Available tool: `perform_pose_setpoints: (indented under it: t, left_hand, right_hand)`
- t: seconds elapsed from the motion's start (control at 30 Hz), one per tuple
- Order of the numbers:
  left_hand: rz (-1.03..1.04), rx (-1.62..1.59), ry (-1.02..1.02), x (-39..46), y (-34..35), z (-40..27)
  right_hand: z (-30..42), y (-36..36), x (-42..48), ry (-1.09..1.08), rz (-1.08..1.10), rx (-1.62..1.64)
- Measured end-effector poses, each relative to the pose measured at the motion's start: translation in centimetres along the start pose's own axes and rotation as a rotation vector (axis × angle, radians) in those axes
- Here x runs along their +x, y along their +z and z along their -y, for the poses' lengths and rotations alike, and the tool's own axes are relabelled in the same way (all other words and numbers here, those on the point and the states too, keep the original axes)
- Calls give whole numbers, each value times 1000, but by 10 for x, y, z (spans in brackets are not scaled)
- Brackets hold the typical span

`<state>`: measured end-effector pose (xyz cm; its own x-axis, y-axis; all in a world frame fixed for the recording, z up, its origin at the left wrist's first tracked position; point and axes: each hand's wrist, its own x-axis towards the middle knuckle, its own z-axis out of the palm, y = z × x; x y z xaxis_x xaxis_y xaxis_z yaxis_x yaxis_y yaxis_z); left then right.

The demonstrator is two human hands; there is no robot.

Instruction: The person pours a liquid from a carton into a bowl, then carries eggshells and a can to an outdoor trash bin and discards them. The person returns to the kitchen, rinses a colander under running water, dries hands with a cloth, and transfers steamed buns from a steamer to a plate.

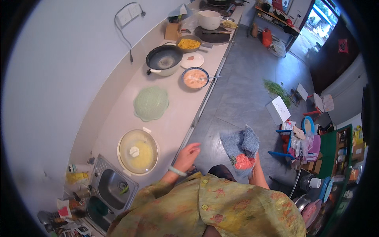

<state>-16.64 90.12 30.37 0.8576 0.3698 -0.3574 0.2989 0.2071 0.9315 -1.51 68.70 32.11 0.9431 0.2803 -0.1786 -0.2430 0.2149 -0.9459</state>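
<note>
My right hand (257,166) is mostly hidden behind a blue-grey cloth (239,142) with a red patch, which it holds up over the floor. Beside the counter edge, my left hand (188,157) is raised with its fingers slightly apart and nothing in it; a pale bangle (177,171) circles the wrist. On the counter to its left stands a pot with a glass lid (121,155), yellow food showing through. Farther along are an upturned green basket (151,103) and a blue-rimmed bowl of orange-pink food (195,78) with a utensil in it.
A steel double sink (134,189) lies at lower left. Up the counter stand a black pan (152,56) on a pale pot, a pan of yellow food (189,44), a white plate (199,61) and a white pot (209,20). Chairs (315,145), a white box (278,110) and greens (274,89) occupy the floor at right.
</note>
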Motion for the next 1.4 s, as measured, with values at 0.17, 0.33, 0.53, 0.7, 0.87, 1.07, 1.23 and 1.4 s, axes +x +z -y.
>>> perform_pose_setpoints:
  t: [0.17, 0.33, 0.53, 0.7, 0.87, 1.07, 1.23, 1.4]
  left_hand:
    - [189, 61, 50, 66, 43, -50]
    - [314, 14, 91, 126, 100, -64]
    - [494, -200, -32, 210, 191, -83]
    - [523, -825, -322, 275, 270, -103]
    - [531, -758, -349, 330, 310, -114]
    - [769, 196, -14, 383, 305, -150]
    - [599, 434, 467, 435, 303, -196]
    - [580, -45, 628, 481, 296, -246]
  right_hand:
    - [-8, -65, 40, 163, -24, -200]
    - [49, -100, 74, 110, 16, 183]
    - [75, -112, 160, 105, 299, -95]
    - [170, -82, 234, -199, 726, -969]
    - [202, -112, 313, -444, 670, -1002]
    - [158, -139, 385, -193, 460, -484]
    - [199, -100, 437, -219, 753, -644]
    - [232, -75, 485, -470, 549, -607]
